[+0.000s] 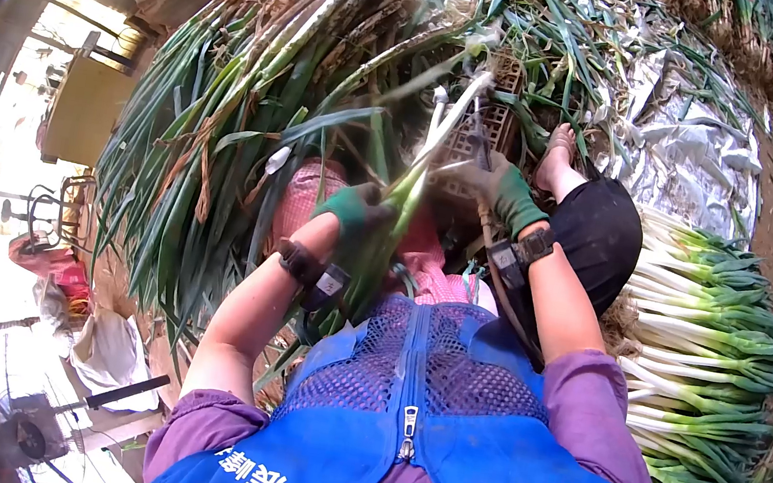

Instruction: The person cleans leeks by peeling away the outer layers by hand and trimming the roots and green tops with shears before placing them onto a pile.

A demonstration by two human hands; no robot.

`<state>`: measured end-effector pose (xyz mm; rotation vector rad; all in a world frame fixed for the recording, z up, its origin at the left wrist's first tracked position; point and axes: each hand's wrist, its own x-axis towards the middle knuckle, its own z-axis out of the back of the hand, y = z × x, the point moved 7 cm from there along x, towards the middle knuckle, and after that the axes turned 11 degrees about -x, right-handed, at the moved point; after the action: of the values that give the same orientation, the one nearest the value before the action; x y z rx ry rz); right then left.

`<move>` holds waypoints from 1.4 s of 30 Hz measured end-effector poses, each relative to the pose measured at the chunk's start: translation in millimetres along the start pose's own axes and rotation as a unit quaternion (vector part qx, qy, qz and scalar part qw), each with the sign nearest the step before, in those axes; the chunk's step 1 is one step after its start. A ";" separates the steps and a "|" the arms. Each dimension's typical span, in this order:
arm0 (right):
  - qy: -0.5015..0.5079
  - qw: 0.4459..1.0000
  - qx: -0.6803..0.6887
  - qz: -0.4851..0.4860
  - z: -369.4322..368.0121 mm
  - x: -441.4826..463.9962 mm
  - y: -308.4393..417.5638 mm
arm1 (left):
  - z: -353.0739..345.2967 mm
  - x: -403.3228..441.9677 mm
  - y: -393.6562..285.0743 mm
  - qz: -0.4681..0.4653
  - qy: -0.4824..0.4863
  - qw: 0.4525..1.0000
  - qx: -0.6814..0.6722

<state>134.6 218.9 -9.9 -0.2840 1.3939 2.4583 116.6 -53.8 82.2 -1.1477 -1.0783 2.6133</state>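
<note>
My left hand (pixel 353 209), in a green and dark glove, is closed around a long green onion (pixel 437 140). Its white root end points away from me, and its green leaves trail down beside my lap. My right hand (pixel 504 194), gloved the same way, appears closed around a thin grey rod (pixel 478 121) joined to a hose (pixel 495 257). That hose curves down toward my right side. The fingertips come close to the onion stalk; whether they touch it I cannot tell. Beyond my hands is a brown plastic crate (pixel 502 90).
A large heap of untrimmed green onions (pixel 215 128) lies at left. Cleaned onions (pixel 687 353) lie in a row at right, white ends toward me. Loose leaves (pixel 545 27) and silver sheeting (pixel 685 155) cover the ground ahead. A bare foot (pixel 560 152) rests near the crate.
</note>
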 end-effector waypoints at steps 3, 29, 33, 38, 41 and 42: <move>-0.049 0.999 -0.008 -0.017 15.6 9.4 4.7 | -3.1 0.0 -5.4 -0.005 -0.001 1.000 0.017; 0.004 0.996 0.082 -0.037 -8.6 -97.0 -10.5 | 268.5 29.5 -39.7 -0.069 -0.361 0.894 0.254; 0.033 0.998 -0.021 -0.055 -29.0 -89.4 -15.8 | 243.7 44.4 -43.1 -0.012 -0.375 0.829 0.415; 0.041 0.993 -0.074 -0.078 -36.8 -89.8 -22.9 | 244.1 66.2 -41.1 -0.030 -0.374 0.850 0.370; 0.086 0.991 -0.019 -0.096 -24.2 -101.5 -5.8 | 232.9 65.1 -58.8 -0.133 -0.374 0.843 0.363; 0.060 0.992 -0.059 -0.089 -26.8 -97.3 -14.1 | 228.6 63.4 -63.0 -0.166 -0.373 0.840 0.358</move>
<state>231.2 187.0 -4.2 -0.5661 1.2119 2.4129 -94.8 -115.4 190.7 0.2217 -0.1960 2.7581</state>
